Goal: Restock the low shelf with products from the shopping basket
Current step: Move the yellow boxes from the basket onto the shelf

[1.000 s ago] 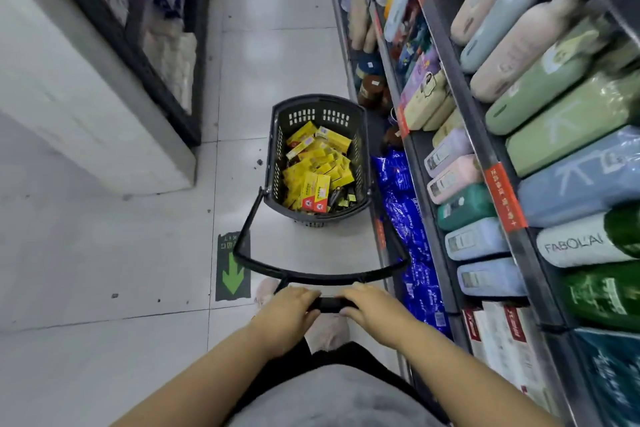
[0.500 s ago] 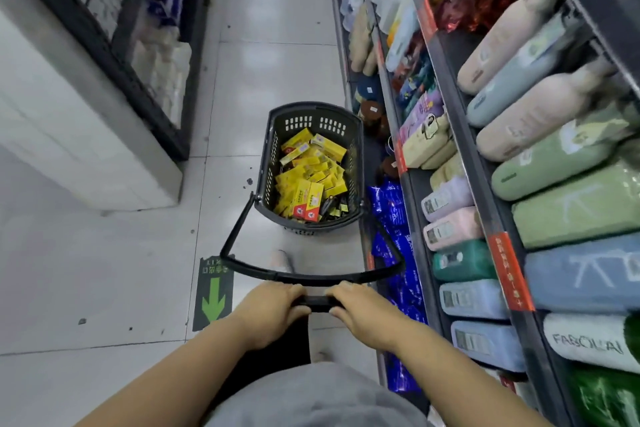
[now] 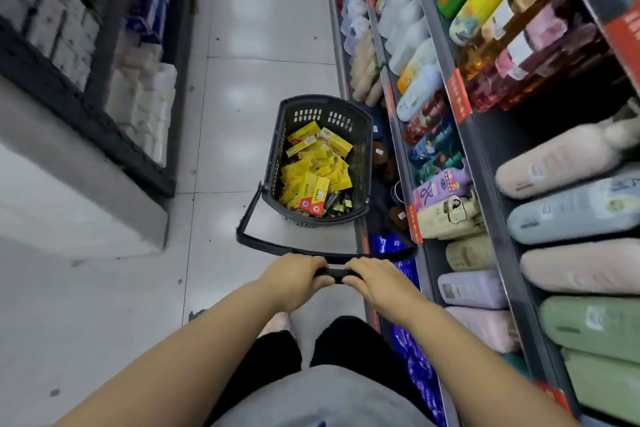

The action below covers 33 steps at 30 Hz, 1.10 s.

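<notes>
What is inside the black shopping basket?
A loose pile of yellow boxes, some with red ends, plus a few dark packets at the near end. The pile hides the bottom of the basket.

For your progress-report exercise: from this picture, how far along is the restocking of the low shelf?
Done: nothing that shows; the basket stands on the aisle floor, full of yellow boxes. In hand: the left hand and right hand grip its long handle. Left: moving the boxes onto the low shelf.
</notes>
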Each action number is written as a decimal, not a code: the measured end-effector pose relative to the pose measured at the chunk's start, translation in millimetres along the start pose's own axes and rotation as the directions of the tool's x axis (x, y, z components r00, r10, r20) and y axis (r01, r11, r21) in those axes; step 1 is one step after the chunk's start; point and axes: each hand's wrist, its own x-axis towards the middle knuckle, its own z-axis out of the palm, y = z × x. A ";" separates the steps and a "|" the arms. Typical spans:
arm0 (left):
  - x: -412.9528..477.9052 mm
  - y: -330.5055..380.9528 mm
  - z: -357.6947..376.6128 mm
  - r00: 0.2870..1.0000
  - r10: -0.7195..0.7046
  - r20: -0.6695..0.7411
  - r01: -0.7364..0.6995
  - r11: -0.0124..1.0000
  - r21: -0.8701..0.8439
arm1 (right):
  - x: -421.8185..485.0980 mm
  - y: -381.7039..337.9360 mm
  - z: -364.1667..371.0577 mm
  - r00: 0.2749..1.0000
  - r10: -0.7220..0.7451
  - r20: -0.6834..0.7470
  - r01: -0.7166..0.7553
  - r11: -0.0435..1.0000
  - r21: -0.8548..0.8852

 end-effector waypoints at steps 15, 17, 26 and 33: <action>175.8 -49.1 -142.3 0.989 -0.067 -0.128 0.066 0.998 -0.013 | 201.7 86.7 -128.6 0.969 -0.226 -0.101 0.203 0.958 -0.201; 204.8 -46.8 -155.8 0.988 -0.080 -0.131 0.082 0.997 0.007 | 225.7 105.9 -147.4 0.970 -0.232 -0.069 0.214 0.955 -0.204; 339.5 -40.5 -236.5 0.989 -0.105 -0.104 0.109 0.993 0.036 | 325.9 186.6 -243.3 0.974 -0.223 -0.035 0.212 0.959 -0.190; 419.6 -69.5 -300.1 0.986 -0.139 -0.090 0.147 0.986 0.082 | 413.5 212.9 -291.8 0.980 -0.199 -0.020 0.196 0.974 -0.110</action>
